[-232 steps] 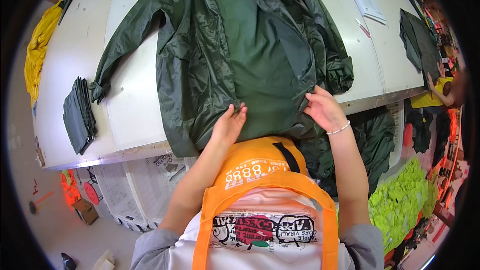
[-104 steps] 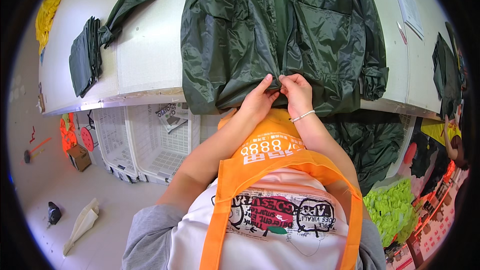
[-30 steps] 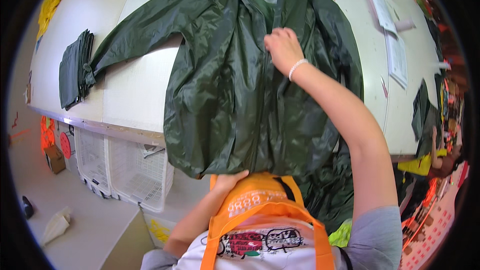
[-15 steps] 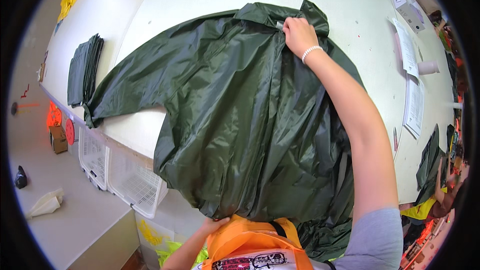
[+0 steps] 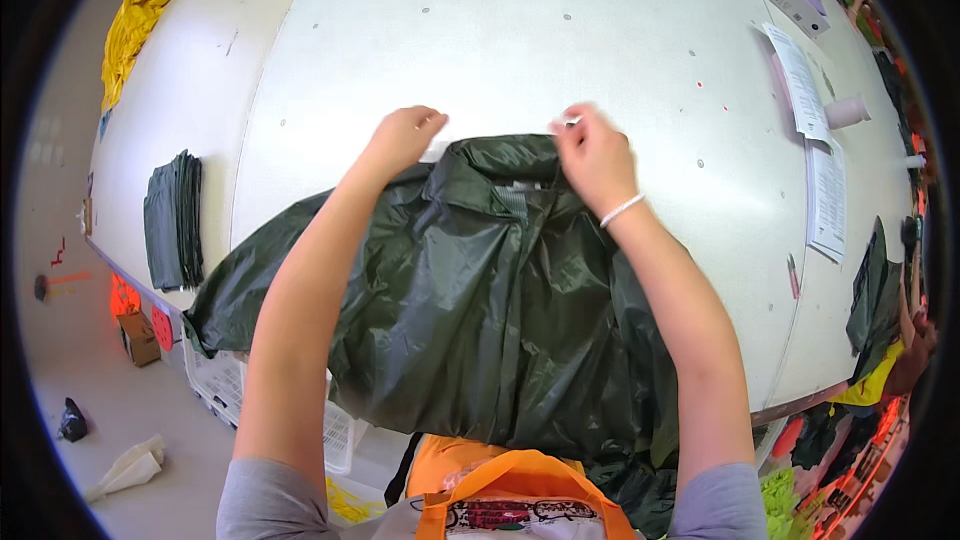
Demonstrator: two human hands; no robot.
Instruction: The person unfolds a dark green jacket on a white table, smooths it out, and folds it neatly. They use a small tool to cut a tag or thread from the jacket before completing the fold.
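Left hand (image 5: 400, 138) has joined right hand (image 5: 592, 152) at jacket (image 5: 490, 310) collar.

Garment workshop / packing room. Big white table (image 5: 560, 50) like a cutting bench, w/ a dark green jacket (image 5: 500, 300) spread on it. Stack of folded dark green pieces (image 5: 172, 220) at the left edge, yellow fabric (image 5: 140, 15) heaped at the far corner. Paper sheets (image 5: 815, 140) and a small box (image 5: 800, 0) on the right side. White plastic crate (image 5: 225, 385) under the table, more green and neon clothes (image 5: 850, 430) piled at right, another worker's arm (image 5: 910, 340) there too.
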